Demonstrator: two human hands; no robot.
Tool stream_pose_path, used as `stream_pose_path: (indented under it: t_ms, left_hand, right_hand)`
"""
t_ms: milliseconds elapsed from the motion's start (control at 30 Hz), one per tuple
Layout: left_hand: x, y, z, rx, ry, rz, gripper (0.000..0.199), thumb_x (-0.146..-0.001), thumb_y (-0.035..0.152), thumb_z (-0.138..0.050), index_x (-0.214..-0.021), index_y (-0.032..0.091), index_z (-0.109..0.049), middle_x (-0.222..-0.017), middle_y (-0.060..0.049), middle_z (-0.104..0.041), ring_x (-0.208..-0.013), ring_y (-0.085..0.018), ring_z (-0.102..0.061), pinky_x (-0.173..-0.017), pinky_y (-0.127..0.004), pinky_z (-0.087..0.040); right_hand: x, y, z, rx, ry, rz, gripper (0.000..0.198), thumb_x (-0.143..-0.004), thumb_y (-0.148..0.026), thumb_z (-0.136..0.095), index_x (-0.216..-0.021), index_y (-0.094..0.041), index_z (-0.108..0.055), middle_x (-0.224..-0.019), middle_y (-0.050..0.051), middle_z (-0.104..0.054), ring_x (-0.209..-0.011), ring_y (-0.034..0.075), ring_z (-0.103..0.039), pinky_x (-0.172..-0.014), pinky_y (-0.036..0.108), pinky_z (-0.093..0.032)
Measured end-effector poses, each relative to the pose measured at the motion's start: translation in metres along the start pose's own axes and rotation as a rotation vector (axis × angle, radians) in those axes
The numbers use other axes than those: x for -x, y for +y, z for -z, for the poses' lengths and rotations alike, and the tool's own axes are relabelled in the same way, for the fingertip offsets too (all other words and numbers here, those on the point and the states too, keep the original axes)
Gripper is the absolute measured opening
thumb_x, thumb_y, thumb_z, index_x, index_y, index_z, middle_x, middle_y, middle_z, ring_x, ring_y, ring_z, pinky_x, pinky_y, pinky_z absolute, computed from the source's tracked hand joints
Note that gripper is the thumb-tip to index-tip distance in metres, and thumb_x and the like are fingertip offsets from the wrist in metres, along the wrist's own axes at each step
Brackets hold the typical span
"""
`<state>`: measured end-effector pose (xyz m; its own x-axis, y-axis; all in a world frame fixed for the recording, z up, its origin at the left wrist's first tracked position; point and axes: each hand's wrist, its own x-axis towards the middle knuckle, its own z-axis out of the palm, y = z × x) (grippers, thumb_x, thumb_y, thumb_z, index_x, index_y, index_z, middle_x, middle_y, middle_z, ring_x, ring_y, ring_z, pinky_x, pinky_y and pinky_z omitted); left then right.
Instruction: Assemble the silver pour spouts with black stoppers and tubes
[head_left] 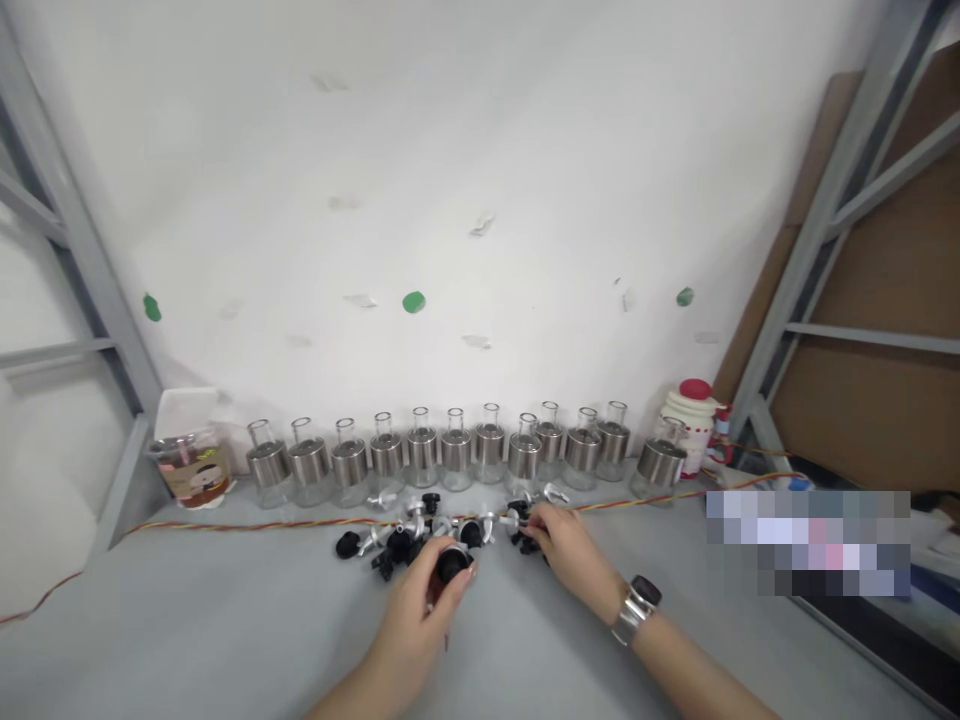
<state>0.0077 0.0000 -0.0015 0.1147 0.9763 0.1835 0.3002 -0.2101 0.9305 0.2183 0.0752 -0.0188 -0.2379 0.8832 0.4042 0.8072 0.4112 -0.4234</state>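
Observation:
In my left hand (424,605), closed fingers hold a piece with a round black end (452,565) facing up. Its lower part is hidden by the fingers. My right hand (562,540) is pinched at the right side of a loose pile, on a silver pour spout (513,520) with black parts under it. The pile of silver spouts (415,523) and black stoppers (401,545) lies on the grey table (247,620) between and beyond both hands. Behind it stands a row of glass bottles with metal bands (386,455), their necks uncapped.
A twisted red-yellow wire (285,524) runs across the table behind the pile. At the left stands a cup of brown drink (199,475); at the right, a cream jug with a red lid (688,425). Metal frame posts (806,240) flank the white wall (525,180).

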Motion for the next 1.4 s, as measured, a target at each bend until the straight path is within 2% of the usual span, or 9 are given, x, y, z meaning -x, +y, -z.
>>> stream_pose_path:
  t_ms: [200,467,600,733,833,967,1133,1300,1400]
  left_hand:
    - [-0.004,0.004,0.001,-0.019,0.04,-0.043,0.025,-0.079,0.04,-0.048,-0.095,0.021,-0.049,-0.071,0.002,-0.049,-0.06,-0.011,-0.047,-0.051,-0.019,-0.041]
    - [-0.004,-0.005,-0.002,0.078,-0.015,0.013,0.028,-0.079,0.041,-0.047,-0.097,0.019,-0.047,-0.062,0.004,-0.044,-0.053,-0.01,-0.045,-0.047,-0.019,-0.04]
    - [-0.003,-0.002,-0.001,0.063,-0.013,0.019,0.031,-0.077,0.042,-0.05,-0.099,0.019,-0.048,-0.062,0.004,-0.043,-0.052,-0.01,-0.042,-0.044,-0.018,-0.038]
    - [-0.002,0.004,0.001,0.049,-0.002,0.031,0.03,-0.076,0.042,-0.052,-0.096,0.02,-0.05,-0.064,0.004,-0.043,-0.053,-0.009,-0.041,-0.043,-0.017,-0.036]
    - [0.0,0.01,0.002,0.064,-0.013,0.022,0.027,-0.076,0.042,-0.052,-0.093,0.02,-0.05,-0.069,0.003,-0.043,-0.055,-0.009,-0.04,-0.045,-0.016,-0.036]
    - [0.003,0.017,0.002,0.082,-0.062,0.022,0.023,-0.08,0.042,-0.046,-0.088,0.02,-0.049,-0.063,0.005,-0.039,-0.053,-0.008,-0.04,-0.046,-0.017,-0.037]
    - [0.003,0.013,-0.002,0.151,-0.132,0.045,0.026,-0.082,0.043,-0.041,-0.094,0.019,-0.044,-0.062,0.005,-0.042,-0.049,-0.008,-0.044,-0.047,-0.02,-0.043]
    - [0.002,0.004,-0.005,0.153,-0.072,0.023,0.025,-0.082,0.041,-0.041,-0.093,0.019,-0.045,-0.055,0.007,-0.038,-0.044,-0.008,-0.042,-0.041,-0.018,-0.041]
    - [0.0,0.005,-0.003,0.2,-0.076,-0.007,0.023,-0.083,0.038,-0.041,-0.096,0.019,-0.046,-0.062,0.005,-0.044,-0.051,-0.009,-0.048,-0.05,-0.021,-0.046]
  right_hand:
    - [-0.001,0.001,0.005,-0.062,0.045,-0.017,0.01,-0.079,-0.02,-0.046,-0.071,-0.019,-0.052,-0.074,0.004,-0.061,-0.071,0.019,-0.054,-0.069,0.03,-0.035]
    - [-0.002,-0.002,0.005,-0.206,0.003,-0.053,0.016,-0.082,-0.023,-0.04,-0.077,-0.018,-0.054,-0.06,0.0,-0.06,-0.054,0.014,-0.055,-0.051,0.022,-0.039]
    - [0.0,-0.005,0.006,-0.202,-0.014,-0.014,0.016,-0.081,-0.021,-0.042,-0.08,-0.019,-0.058,-0.077,0.003,-0.062,-0.072,0.016,-0.057,-0.066,0.025,-0.041]
    - [0.003,-0.003,0.007,-0.143,-0.035,0.01,0.01,-0.074,-0.014,-0.052,-0.075,-0.02,-0.06,-0.083,0.003,-0.059,-0.084,0.019,-0.053,-0.076,0.03,-0.036]
    - [0.003,0.0,0.003,-0.113,-0.047,0.003,0.011,-0.072,-0.014,-0.054,-0.079,-0.021,-0.06,-0.085,0.002,-0.059,-0.084,0.019,-0.053,-0.076,0.031,-0.035]
    - [0.001,0.002,-0.004,-0.081,-0.045,-0.015,0.007,-0.073,-0.015,-0.053,-0.072,-0.019,-0.059,-0.079,0.003,-0.058,-0.08,0.02,-0.052,-0.072,0.031,-0.036]
    - [0.001,0.002,-0.006,-0.079,-0.023,-0.022,0.006,-0.073,-0.015,-0.053,-0.071,-0.018,-0.058,-0.076,0.004,-0.057,-0.077,0.021,-0.052,-0.07,0.031,-0.035]
    - [0.002,-0.001,-0.006,-0.14,0.009,-0.013,0.007,-0.074,-0.016,-0.052,-0.069,-0.018,-0.057,-0.075,0.004,-0.058,-0.076,0.02,-0.051,-0.073,0.033,-0.035]
    - [0.001,-0.003,-0.001,-0.203,0.053,-0.035,0.007,-0.075,-0.019,-0.05,-0.07,-0.018,-0.056,-0.073,0.004,-0.057,-0.073,0.02,-0.052,-0.072,0.033,-0.037]
